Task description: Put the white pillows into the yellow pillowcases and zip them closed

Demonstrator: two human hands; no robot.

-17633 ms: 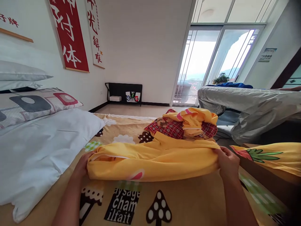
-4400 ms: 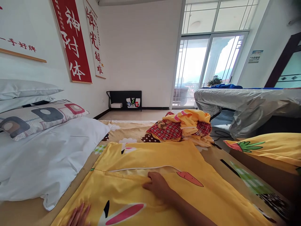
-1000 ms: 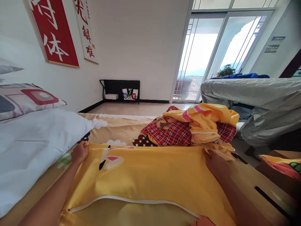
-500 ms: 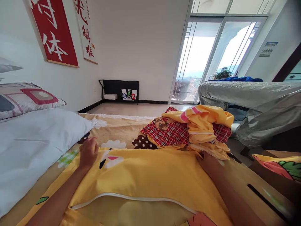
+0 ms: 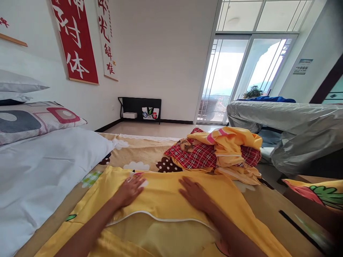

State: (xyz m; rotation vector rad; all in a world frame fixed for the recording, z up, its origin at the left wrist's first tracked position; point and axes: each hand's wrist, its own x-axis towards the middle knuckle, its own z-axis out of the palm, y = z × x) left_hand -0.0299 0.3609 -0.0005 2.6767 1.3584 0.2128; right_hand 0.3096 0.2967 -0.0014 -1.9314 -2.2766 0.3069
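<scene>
A yellow fabric cover (image 5: 163, 200) with cartoon prints is spread flat on the bed. Across its near part runs a curved white edging (image 5: 150, 215), like a zip opening, with a tan surface (image 5: 160, 235) showing inside. My left hand (image 5: 130, 190) lies on the far left part of the cover, fingers stretched out over a white and pink print. My right hand (image 5: 195, 194) rests flat on the yellow cloth to the right, fingers apart. Neither hand grips anything. Beyond the cover's far right edge sits a crumpled heap of yellow cloth (image 5: 227, 146) with a red plaid piece (image 5: 198, 155).
White bedding (image 5: 53, 171) and a patterned pillow (image 5: 40, 119) lie on the left. At right stand furniture under grey plastic sheeting (image 5: 302, 121) and another yellow printed cloth (image 5: 318, 192). A low black shelf (image 5: 139, 105) is by the far wall, near a glass door (image 5: 225, 75).
Both hands have moved inward from the cover's far left and right corners and now lie flatter on it. My left hand has opened from a curl. The camera view has tilted up slightly.
</scene>
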